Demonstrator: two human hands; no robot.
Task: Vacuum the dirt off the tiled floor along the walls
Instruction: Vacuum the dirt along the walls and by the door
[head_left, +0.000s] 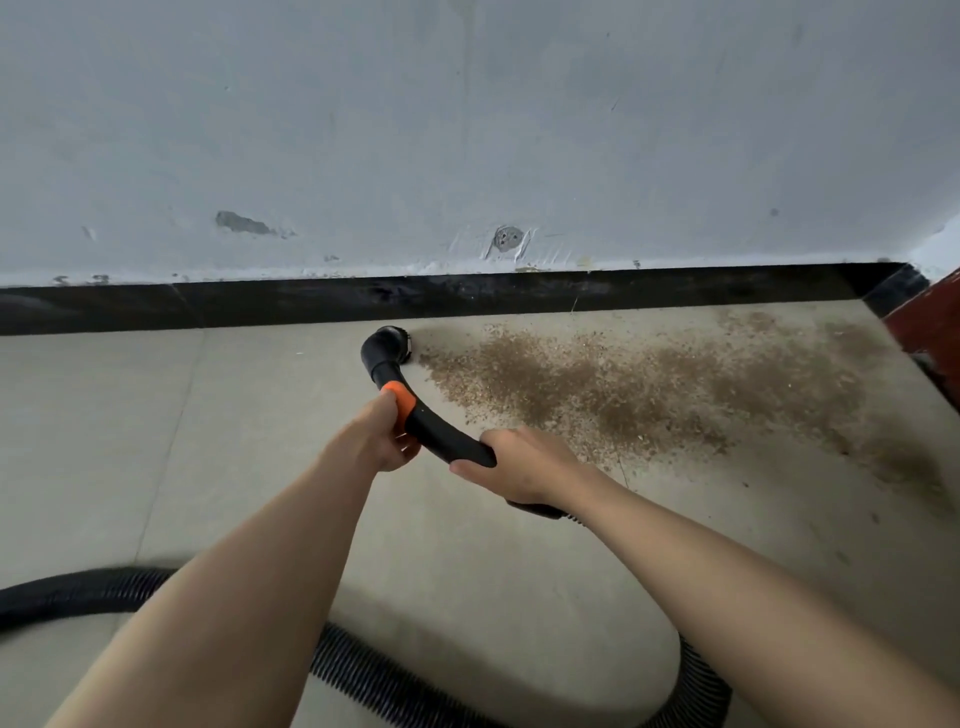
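Observation:
A black curved vacuum wand (441, 434) with an orange collar ends in a round brush nozzle (389, 347) that sits on the beige tiled floor (208, 441) close to the black skirting (467, 296). My left hand (382, 436) grips the wand at the orange collar. My right hand (519, 467) grips the wand's rear end, where the hose joins. Brown dirt (649, 389) is spread over the tiles from just right of the nozzle toward the right corner.
The black ribbed hose (363, 675) loops across the floor beneath my arms from the left edge to the lower right. A scuffed pale wall (467, 130) rises above the skirting. A red object (930, 322) stands at the right corner.

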